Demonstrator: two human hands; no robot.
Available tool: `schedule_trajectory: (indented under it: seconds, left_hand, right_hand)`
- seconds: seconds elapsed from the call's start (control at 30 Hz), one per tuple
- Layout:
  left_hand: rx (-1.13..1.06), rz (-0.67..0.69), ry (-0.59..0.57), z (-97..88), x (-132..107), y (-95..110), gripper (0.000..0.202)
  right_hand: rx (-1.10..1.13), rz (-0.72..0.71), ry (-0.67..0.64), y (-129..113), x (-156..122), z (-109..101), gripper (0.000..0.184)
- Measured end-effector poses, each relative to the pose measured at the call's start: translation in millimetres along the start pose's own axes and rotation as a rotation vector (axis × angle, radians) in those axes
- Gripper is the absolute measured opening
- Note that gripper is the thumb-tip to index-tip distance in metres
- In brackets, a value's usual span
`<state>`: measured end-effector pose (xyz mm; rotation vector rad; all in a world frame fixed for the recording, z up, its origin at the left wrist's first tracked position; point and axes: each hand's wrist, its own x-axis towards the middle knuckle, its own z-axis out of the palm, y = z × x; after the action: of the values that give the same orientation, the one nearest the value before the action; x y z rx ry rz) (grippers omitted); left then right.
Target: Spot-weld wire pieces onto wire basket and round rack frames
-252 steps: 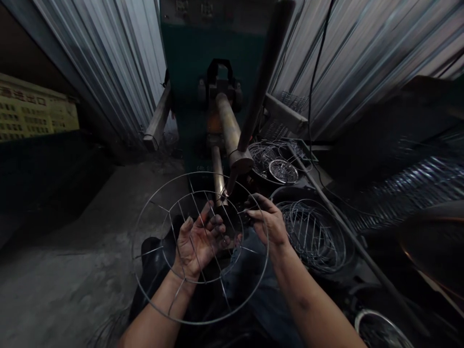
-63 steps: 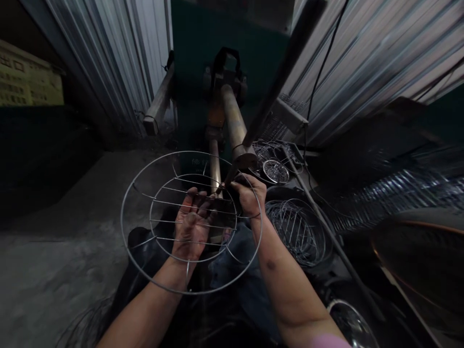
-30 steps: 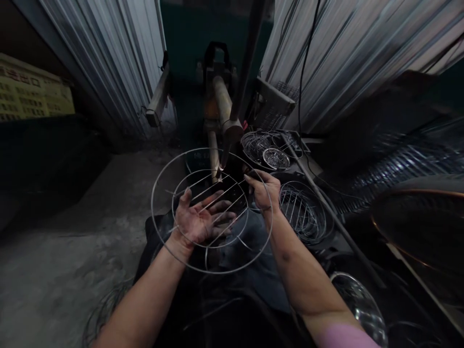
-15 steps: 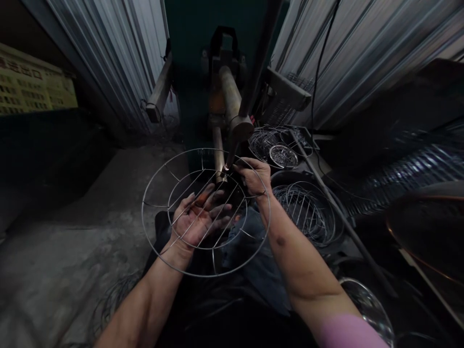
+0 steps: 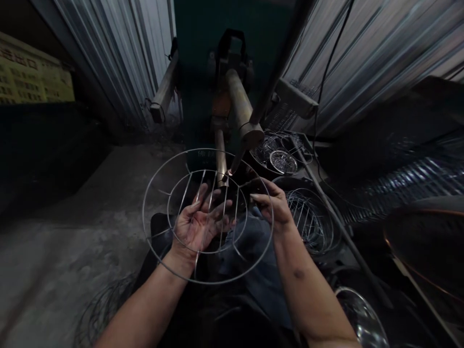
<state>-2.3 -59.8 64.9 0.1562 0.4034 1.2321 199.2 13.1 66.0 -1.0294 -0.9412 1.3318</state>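
Observation:
A round wire grille (image 5: 152,191) made of two rings and several straight cross wires is held flat over my lap. My left hand (image 5: 197,223) lies palm up under its middle, fingers spread and supporting the cross wires. My right hand (image 5: 272,203) pinches the grille's right side at the inner ring. The grille's far part sits between the pointed upper tip (image 5: 235,164) and the lower rod (image 5: 220,162) of a spot welding machine (image 5: 232,92).
A tub of finished wire grilles (image 5: 311,220) stands at my right, with a tray of small wire parts (image 5: 281,154) behind it. Corrugated metal sheets (image 5: 119,63) line both sides. Loose wire rings (image 5: 103,304) lie on the concrete floor at the lower left.
The grille has been turned in my hands, so the cross wires now run nearly away from me instead of slanting. My right hand has shifted down its right side.

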Motion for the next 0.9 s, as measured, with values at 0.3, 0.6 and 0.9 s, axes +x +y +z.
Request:
schedule_trajectory:
  seconds: [0.3,0.6,0.9]
  left_hand:
    - [0.000,0.084,0.030,-0.6,1,-3,0.038]
    - [0.076,0.063,-0.028,-8.1,5,1,0.043]
    - [0.102,0.088,-0.046,-5.2,6,7,0.047]
  right_hand:
    - [0.056,-0.138,0.148,8,20,32,0.032]
    - [-0.009,-0.119,0.114,14,28,41,0.028]
    - [-0.168,-0.255,0.052,6,33,44,0.017]
